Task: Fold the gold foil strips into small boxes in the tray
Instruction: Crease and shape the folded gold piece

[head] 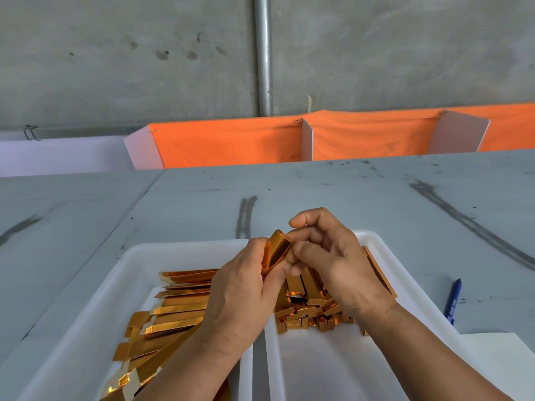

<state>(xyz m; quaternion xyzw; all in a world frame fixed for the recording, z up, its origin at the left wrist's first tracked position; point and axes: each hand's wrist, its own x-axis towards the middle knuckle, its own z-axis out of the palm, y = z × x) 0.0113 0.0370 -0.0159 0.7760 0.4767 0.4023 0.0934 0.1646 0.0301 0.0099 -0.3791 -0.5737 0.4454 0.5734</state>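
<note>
A partly folded gold foil strip (278,248) stands upright between both hands, above the gap between two white trays. My left hand (243,287) grips its lower part with curled fingers. My right hand (327,256) pinches its upper right edge with fingertips. The left tray (95,311) holds a pile of flat gold foil strips (173,311). The right tray (318,369) holds several folded gold boxes (307,311), partly hidden behind my right hand.
The trays sit on a grey table (347,192) marked with dark streaks. A blue pen (452,301) lies right of the right tray, beside a white sheet (503,354). Orange cloth panels (231,143) and a concrete wall stand beyond the table.
</note>
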